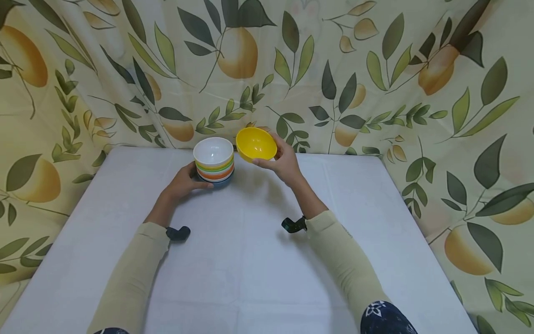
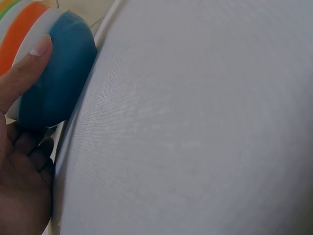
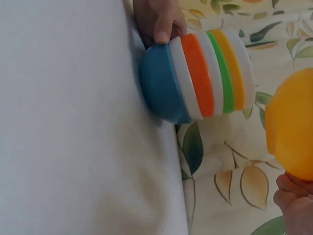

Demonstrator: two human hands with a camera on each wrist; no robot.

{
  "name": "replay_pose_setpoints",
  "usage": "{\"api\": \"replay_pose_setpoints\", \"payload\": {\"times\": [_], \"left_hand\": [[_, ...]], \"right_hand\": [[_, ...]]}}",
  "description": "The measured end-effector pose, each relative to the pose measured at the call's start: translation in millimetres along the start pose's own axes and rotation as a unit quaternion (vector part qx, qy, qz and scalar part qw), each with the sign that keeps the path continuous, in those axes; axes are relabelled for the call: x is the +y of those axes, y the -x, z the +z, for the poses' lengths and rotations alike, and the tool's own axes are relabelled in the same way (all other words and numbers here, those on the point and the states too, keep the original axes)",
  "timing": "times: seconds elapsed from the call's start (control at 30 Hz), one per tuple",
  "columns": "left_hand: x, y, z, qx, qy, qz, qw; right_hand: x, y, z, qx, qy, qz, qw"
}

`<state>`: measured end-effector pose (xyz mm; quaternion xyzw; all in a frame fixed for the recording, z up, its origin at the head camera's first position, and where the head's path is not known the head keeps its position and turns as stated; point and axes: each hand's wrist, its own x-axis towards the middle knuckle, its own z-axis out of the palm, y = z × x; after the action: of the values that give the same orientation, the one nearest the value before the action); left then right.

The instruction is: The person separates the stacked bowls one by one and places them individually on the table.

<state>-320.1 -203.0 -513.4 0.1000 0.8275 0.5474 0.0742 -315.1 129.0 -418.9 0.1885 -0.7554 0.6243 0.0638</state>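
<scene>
A stack of nested bowls [image 1: 214, 169] stands at the far side of the table, with a white bowl on top. In the right wrist view, the blue bowl [image 3: 161, 85] is lowest, with white, orange, green and yellow rims above it. My left hand [image 1: 183, 182] holds the stack low down from the left; its thumb lies against the lower bowls in the left wrist view. Just right of the stack, my right hand [image 1: 287, 162] grips a yellow bowl [image 1: 256, 144] by its right side. This bowl is raised off the table, its inside tilted toward the head camera.
A white cloth [image 1: 233, 260] covers the table. Right behind its far edge hangs a curtain [image 1: 292, 69] printed with fruit and leaves. Dark wrist cameras [image 1: 178, 234] sit on both sleeves.
</scene>
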Motion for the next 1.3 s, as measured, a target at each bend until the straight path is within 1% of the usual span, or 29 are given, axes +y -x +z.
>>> {"api": "replay_pose_setpoints", "payload": {"times": [0.3, 0.33, 0.47, 0.53, 0.57, 0.7, 0.8, 0.93, 1.1, 1.3], "left_hand": [[0.6, 2.8, -0.7, 0.002, 0.003, -0.012, 0.9999], [6.9, 6.1, -1.0, -0.001, 0.004, -0.015, 0.9999], [6.9, 7.1, -1.2, -0.001, 0.007, -0.014, 0.9999], [7.1, 7.5, -1.6, 0.001, 0.005, -0.008, 1.0000], [1.3, 4.5, -1.5, 0.004, 0.004, -0.005, 1.0000], [3.6, 4.2, -2.4, 0.003, 0.005, 0.000, 1.0000], [5.7, 4.3, -2.5, 0.000, 0.006, -0.005, 1.0000], [7.1, 4.2, -2.4, 0.001, 0.000, -0.014, 0.9999], [7.7, 3.7, -2.0, -0.003, -0.001, -0.016, 0.9999], [6.5, 2.9, -1.4, -0.007, 0.002, -0.018, 0.9998]], "right_hand": [[21, 8.6, 0, 0.009, 0.000, 0.003, 1.0000], [23, 9.9, 1, 0.009, 0.001, 0.003, 1.0000], [30, 13.6, 1, 0.015, 0.010, 0.017, 0.9997], [33, 14.3, 2, 0.019, 0.015, 0.028, 0.9993], [34, 14.4, 2, 0.021, 0.017, 0.034, 0.9991], [39, 14.7, 3, 0.026, 0.017, 0.042, 0.9986], [42, 15.6, 3, 0.026, 0.015, 0.046, 0.9985], [46, 16.7, 4, 0.020, 0.015, 0.045, 0.9987], [52, 19.3, 5, 0.009, 0.008, 0.036, 0.9993], [59, 22.5, 5, 0.003, 0.017, 0.042, 0.9990]]}}
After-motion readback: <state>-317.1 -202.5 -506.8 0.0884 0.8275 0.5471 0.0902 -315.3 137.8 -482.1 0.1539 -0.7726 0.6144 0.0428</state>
